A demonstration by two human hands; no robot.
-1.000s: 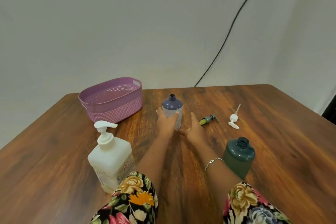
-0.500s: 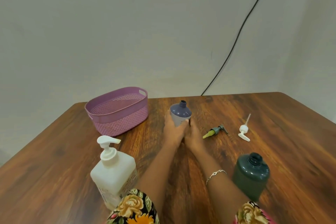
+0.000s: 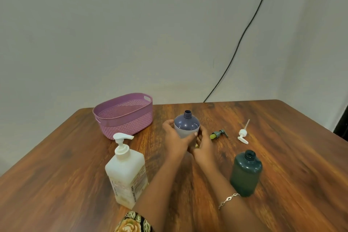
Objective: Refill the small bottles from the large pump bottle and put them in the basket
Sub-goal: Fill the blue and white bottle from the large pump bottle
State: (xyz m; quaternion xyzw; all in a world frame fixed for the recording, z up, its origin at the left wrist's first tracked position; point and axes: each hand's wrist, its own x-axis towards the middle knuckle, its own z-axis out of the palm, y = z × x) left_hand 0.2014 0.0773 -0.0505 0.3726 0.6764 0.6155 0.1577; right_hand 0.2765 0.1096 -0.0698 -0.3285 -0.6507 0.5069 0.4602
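A small purple-topped bottle (image 3: 186, 125) with an open neck stands mid-table. My left hand (image 3: 174, 138) grips its left side with fingers and thumb curled round it. My right hand (image 3: 204, 144) curls round its lower right side. The large white pump bottle (image 3: 127, 172) stands near left. A dark green small bottle (image 3: 245, 173), also uncapped, stands near right. The purple basket (image 3: 124, 116) sits at the back left with nothing visible inside.
Two loose pump heads lie right of the purple bottle: a grey-green one (image 3: 219, 134) and a white one (image 3: 243, 134). The wooden table (image 3: 56, 165) ends at the wall behind; a black cable (image 3: 244, 30) runs down the wall.
Both hands have closed round the purple bottle; a second ago the right hand lay on the table beside it. The view has tilted upward.
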